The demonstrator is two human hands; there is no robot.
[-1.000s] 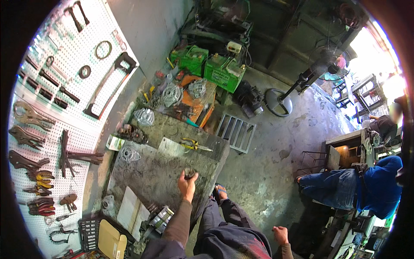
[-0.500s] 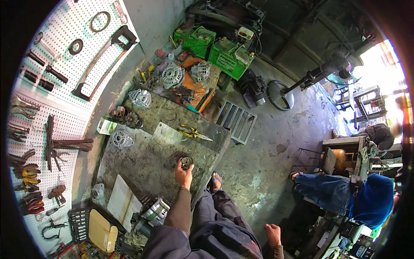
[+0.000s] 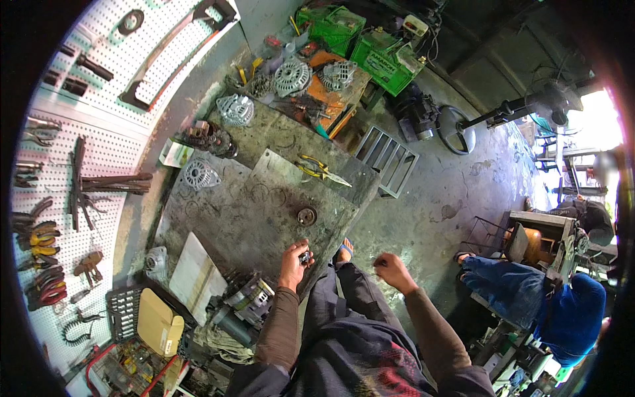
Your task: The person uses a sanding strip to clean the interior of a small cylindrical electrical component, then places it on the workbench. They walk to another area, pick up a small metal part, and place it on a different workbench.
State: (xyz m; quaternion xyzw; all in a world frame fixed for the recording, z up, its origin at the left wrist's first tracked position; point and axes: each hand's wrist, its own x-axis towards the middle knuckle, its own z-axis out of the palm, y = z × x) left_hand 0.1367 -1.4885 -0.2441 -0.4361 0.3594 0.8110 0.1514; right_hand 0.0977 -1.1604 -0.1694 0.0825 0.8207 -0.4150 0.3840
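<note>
My left hand (image 3: 290,270) is closed around a small dark metal part (image 3: 304,257) near the right edge of the worn grey workbench (image 3: 248,228). Just beyond it a round dark metal pulley (image 3: 307,216) rests on the bench top, apart from the fingers. Out past the bench edge, my right hand (image 3: 397,272) hangs over the floor with its fingers curled together. Whatever it may hold is too small to make out. Yellow-handled pliers (image 3: 323,171) lie farther back on a thin metal plate (image 3: 268,173).
Alternator housings (image 3: 235,110) and a finned casting (image 3: 201,173) sit toward the left and back. Close to my left forearm stands an alternator (image 3: 251,299). Tools hang on a white pegboard (image 3: 109,109). A metal rack (image 3: 387,161) stands beyond the bench; a person in blue (image 3: 569,311) is at right.
The pulley has gone from my left hand onto the bench. That hand has drawn back toward me with a small dark part. My right hand has risen and moved inward; the view has shifted.
</note>
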